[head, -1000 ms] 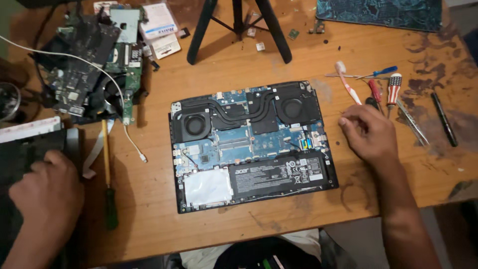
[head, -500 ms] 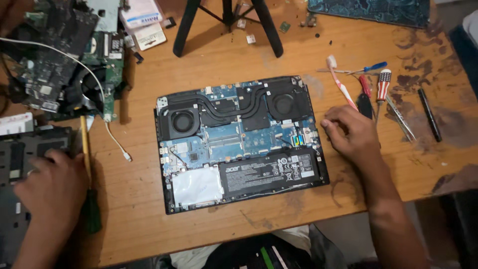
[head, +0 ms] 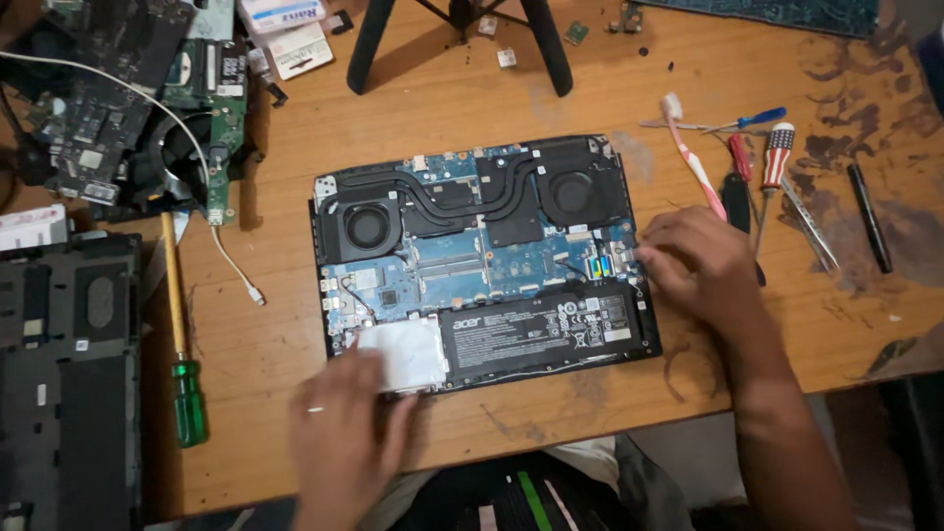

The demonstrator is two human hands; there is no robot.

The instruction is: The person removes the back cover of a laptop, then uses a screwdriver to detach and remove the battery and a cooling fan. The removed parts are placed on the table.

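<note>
At the far left lies a flat black plastic bottom cover, matt and ribbed with vents. Beside it on the worn wooden table rests a screwdriver with a green translucent handle and a yellowish shaft. Above that, a heap of green and black circuit boards sits with a thin white cable trailing off it; small white rectangular boxes with blue and red print lie at the top edge.

The opened laptop lies flat at the table's middle, blue board, two round black fans and dark copper-toned heat pipes exposed, with a long black battery bearing white rectangular labels along its near edge. The left hand rests at the laptop's near-left corner, fingers loosely spread and touching a white square pad there, holding nothing. The right hand sits at the laptop's right edge, fingers curled narrow onto the board; whether they pinch anything cannot be told.

To the right lie a white toothbrush, a striped-handled screwdriver, metal tweezers and a black pen.
</note>
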